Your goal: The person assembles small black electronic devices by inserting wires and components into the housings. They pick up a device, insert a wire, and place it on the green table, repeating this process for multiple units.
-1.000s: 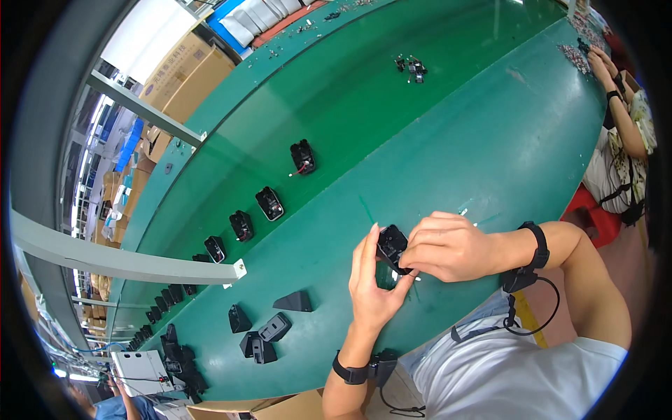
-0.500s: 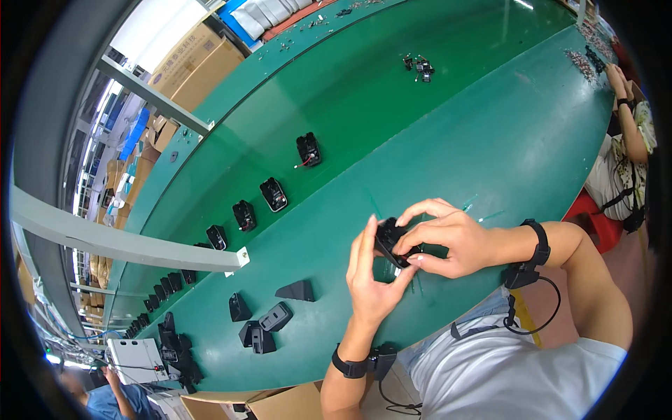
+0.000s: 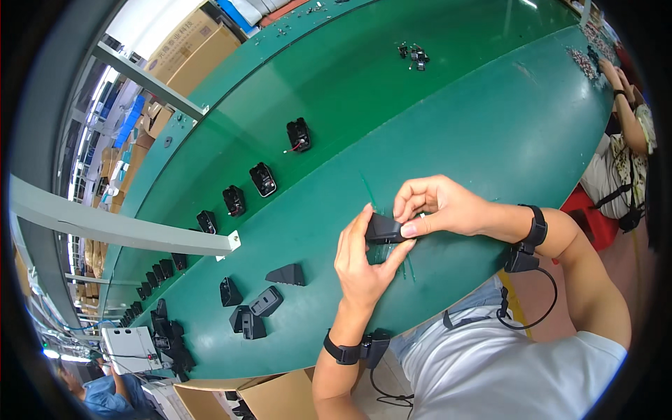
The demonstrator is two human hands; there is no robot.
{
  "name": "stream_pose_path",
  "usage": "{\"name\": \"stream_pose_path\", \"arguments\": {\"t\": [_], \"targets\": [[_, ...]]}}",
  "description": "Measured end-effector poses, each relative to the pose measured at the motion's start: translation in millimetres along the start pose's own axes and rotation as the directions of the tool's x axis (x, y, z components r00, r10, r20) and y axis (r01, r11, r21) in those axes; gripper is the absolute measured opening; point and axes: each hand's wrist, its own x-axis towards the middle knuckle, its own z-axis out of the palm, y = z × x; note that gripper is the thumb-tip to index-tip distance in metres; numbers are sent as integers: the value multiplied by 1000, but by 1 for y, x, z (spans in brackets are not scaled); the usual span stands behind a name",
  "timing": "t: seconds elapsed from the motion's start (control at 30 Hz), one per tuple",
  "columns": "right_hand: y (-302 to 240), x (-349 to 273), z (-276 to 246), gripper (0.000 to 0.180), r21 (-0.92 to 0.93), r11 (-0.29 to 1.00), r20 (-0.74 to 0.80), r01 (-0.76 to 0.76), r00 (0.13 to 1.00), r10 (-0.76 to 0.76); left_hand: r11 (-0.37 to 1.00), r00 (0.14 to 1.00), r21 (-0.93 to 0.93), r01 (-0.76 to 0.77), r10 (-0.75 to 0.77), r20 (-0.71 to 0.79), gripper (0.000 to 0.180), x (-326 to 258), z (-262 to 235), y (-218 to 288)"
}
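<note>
Above the near edge of the green bench (image 3: pixel 490 126), both hands now pinch the black housing (image 3: pixel 383 229): left hand (image 3: pixel 360 262) cradling beneath, right hand (image 3: pixel 437 206) shifted onto its top, pressing

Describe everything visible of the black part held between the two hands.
The black part is a small, dark, matte piece that looks like moulded plastic, roughly wedge-shaped with a flat top face. It is held above the green table, near its front edge. The left hand cups it from below and the left, fingers upright against its side. The right hand pinches its right end between thumb and fingers. Much of it is hidden by fingers, so finer details cannot be made out.
</note>
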Motion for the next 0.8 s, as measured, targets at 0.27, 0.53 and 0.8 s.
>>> {"name": "stream_pose_path", "arguments": {"t": [0.27, 0.53, 0.8], "targets": [[7, -1, -9, 14, 470, 857, 27, -212, 974, 226, 987, 996, 137, -89, 87, 20, 64, 4, 2, -6], [9, -2, -11, 13, 340, 921, 56, -189, 982, 180, 989, 995, 109, -99, 96, 33, 64, 5, -1, -7], [13, 0, -12, 13, 444, 870, 89, -215, 977, 196, 997, 998, 46, -57, 55, 39, 64, 2, 5, -8]]}}
